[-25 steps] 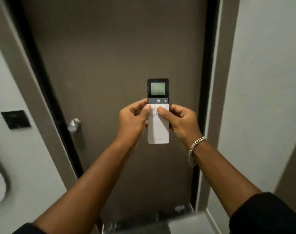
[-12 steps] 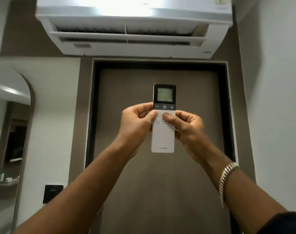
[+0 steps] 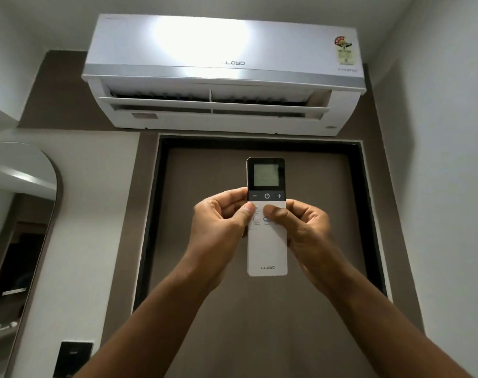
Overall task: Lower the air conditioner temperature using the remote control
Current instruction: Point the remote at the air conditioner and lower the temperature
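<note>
At the far left an arched mirror [image 3: 22, 214] leaned into view, and low on the wall beside the door a dark switch plate [image 3: 73, 358] sat well away from the action; neither mattered to the job.

The left hand [image 3: 218, 227] was curled round the left edge of the Lloyd remote control [image 3: 267, 241], fingers behind its back and the thumb laid across the front, its tip on the white panel just under the minus button [image 3: 254, 196]. That placing looked deliberate: the minus key is the one that brings the temperature down, and the thumb sat a short slide below it, not yet on it.

The remote stood upright between the two hands, screen [image 3: 265, 174] uppermost and top end aimed towards the Lloyd air conditioner [image 3: 224, 75] mounted above the brown door [image 3: 259, 323], presumably so the signal would reach the unit. The louvre was open. The screen digits were too faint to read.

The right hand [image 3: 303, 230] pinched the opposite edge in the same way, thumb lying over the small round buttons below the power key [image 3: 266, 196], seemingly as a brace to steady the slim body while the other thumb pressed.

No press of minus was visible, so the lowering seemed yet to be made.
</note>
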Demonstrator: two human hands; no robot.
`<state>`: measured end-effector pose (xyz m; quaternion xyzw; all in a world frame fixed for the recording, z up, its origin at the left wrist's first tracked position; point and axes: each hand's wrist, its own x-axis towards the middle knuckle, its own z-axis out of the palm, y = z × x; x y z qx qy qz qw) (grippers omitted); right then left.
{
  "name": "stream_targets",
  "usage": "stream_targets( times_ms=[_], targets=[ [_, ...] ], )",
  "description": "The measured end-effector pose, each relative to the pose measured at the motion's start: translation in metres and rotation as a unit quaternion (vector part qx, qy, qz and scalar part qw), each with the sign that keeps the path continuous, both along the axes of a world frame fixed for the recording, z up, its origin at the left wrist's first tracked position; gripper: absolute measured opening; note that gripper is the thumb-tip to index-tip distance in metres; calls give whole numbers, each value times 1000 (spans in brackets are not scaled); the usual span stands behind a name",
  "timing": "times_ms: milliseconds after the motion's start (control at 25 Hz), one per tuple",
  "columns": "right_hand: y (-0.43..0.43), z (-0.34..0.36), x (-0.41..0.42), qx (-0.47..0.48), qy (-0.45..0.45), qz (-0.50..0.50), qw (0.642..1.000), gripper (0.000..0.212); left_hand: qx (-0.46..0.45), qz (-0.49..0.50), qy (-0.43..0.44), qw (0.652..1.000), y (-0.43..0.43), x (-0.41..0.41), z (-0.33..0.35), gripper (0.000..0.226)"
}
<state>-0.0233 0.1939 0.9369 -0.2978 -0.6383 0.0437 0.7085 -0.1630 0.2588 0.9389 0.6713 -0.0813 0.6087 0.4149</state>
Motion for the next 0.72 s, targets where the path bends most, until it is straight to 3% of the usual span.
stream_targets(
  times_ms=[200, 720],
  targets=[
    [-6, 0, -4, 11, -9, 20, 1000, 24, 25, -9, -7, 1000, 4, -3, 1, 21],
    [-19, -7, -6, 16, -9, -5, 1000, 32, 33, -36, -5, 999, -2, 1, -3, 23]
  ],
)
